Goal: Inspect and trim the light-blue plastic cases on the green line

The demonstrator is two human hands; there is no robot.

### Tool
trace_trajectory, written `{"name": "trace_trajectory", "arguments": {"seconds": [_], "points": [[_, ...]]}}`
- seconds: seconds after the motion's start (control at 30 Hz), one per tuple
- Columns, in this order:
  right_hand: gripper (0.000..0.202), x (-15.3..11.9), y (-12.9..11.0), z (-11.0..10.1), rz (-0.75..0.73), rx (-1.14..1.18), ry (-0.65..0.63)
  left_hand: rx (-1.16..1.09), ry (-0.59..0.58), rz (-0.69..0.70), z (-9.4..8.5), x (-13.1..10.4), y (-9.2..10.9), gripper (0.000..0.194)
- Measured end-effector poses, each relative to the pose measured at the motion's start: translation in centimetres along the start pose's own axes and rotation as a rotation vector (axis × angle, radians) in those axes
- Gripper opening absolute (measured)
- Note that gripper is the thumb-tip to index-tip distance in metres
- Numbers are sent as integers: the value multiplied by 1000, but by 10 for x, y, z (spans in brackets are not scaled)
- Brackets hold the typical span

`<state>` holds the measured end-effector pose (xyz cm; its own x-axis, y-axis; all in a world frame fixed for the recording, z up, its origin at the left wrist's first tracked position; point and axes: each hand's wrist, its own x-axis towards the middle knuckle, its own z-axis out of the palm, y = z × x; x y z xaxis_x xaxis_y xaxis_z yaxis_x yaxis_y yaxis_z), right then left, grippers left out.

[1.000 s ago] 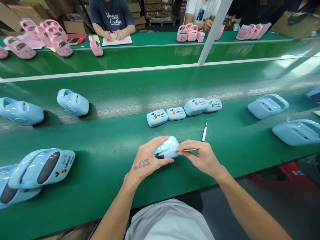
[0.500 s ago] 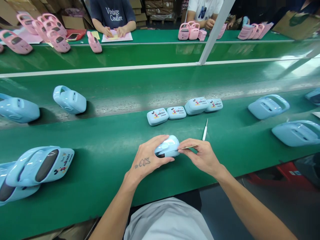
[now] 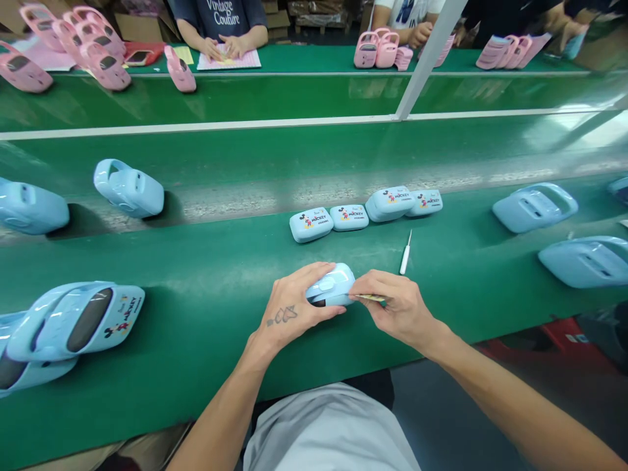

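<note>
My left hand (image 3: 292, 304) is wrapped round a small glossy light blue plastic case (image 3: 336, 282), thumb at its near side and fingers over the far side. A dark patch shows low on the case's front. At its right end my right hand (image 3: 395, 301) pinches a thin, flat yellowish strip (image 3: 371, 297), the tip touching or very close to the case. What the strip is, I cannot make out. Beyond my right hand lies a white-handled tool (image 3: 405, 256) with a thin metal shaft. Several blue cases with Mickey prints (image 3: 311, 224) stand in a row further off.
Stacked blue handled housings (image 3: 73, 324) lie at the left on the green worktop (image 3: 196, 366). More blue housings (image 3: 534, 208) stand at the right and on the strip behind (image 3: 130, 190). Across a white rail (image 3: 245, 124), co-workers sit by pink housings (image 3: 377, 49).
The view has shifted slightly. My right hand has turned the yellowish strip, so more of its flat face shows. My left hand keeps its hold on the case.
</note>
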<state>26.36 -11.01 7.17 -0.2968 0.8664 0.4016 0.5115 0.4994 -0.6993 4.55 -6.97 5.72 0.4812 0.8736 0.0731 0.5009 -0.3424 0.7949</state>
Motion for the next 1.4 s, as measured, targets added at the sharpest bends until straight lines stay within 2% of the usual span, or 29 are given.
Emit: {"name": "trace_trajectory", "arguments": {"seconds": [0.17,0.23,0.37,0.47,0.9,1.2,1.4], "points": [[11,-1,3,-4,126,188,40,29,-12,-21,-2,0,3,67],[10,0,1,-3,103,232,54,35,-14,-23,-3,1,4,68],[16,3,-5,7,-64,159,28,32,-27,-28,-3,1,6,65],[19,4,-5,13,-110,76,25,21,-30,-43,-2,0,7,66],[19,11,-8,7,-106,-51,-88,6,-25,-41,-1,0,6,66],[24,14,-11,8,-156,-155,-123,-17,-13,-46,1,0,4,66],[19,13,-3,8,-156,-26,-100,13,-21,-42,2,2,4,68]]}}
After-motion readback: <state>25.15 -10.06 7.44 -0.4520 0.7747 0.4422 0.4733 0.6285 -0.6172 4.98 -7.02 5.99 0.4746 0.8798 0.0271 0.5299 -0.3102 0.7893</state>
